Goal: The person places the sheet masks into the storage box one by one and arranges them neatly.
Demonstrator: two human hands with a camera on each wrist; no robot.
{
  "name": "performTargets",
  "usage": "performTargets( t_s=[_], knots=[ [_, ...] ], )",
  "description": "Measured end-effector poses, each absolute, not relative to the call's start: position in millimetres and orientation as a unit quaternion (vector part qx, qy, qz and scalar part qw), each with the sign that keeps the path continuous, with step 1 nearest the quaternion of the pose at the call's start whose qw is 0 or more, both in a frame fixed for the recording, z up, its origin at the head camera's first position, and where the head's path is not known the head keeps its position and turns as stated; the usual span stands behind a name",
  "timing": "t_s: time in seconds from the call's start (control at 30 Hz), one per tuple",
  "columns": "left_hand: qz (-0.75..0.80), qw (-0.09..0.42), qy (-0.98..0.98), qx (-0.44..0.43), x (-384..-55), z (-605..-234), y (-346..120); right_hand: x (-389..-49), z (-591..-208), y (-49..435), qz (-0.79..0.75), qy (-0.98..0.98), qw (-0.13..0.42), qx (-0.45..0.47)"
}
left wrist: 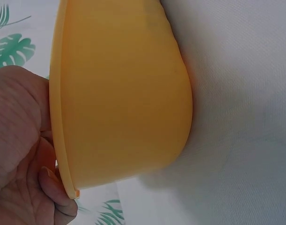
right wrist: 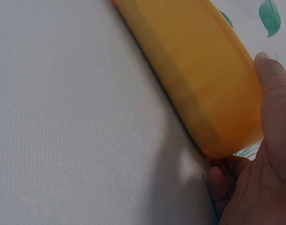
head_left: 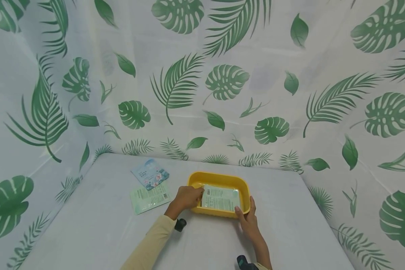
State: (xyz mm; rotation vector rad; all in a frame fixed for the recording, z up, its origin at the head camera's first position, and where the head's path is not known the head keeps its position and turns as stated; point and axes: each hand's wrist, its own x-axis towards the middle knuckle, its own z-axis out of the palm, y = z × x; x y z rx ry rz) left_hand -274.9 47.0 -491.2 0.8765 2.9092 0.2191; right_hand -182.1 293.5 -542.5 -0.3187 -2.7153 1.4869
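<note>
A yellow tray (head_left: 219, 180) is seen standing on the white table (head_left: 104, 225), near its middle, with its long side facing the person. A pale green packet (head_left: 220, 198) with printed text is lying inside the tray, tilted against the near wall.

The left hand (head_left: 186, 197) is placed at the near left corner of the tray; its fingers are curled over the rim and are closed on the left edge of the packet. In the left wrist view the same hand (left wrist: 21, 154) is pressed against the tray's outer wall (left wrist: 124, 93), with fingertips hooked at the rim.

The right hand (head_left: 248, 217) is set at the near right corner of the tray. Its thumb is laid along the rim and its fingers are wrapped round the outside of the wall, so the tray is gripped. In the right wrist view the thumb (right wrist: 274, 98) is seen flat against the tray's side (right wrist: 203, 75), the other fingers tucked under the corner.

Two more packets are lying on the table to the left of the tray: a blue one (head_left: 150, 173) farther away and a light green one (head_left: 150, 198) nearer, their edges overlapping.
</note>
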Motion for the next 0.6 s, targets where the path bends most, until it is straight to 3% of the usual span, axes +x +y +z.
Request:
performTargets(
  t_s=[0.6],
  knots=[
    [0.05,0.041,0.951,0.303,-273.8,-490.3,46.7,-180.8,-541.1,293.8,0.48,-0.872,0.017,-0.092]
  ],
)
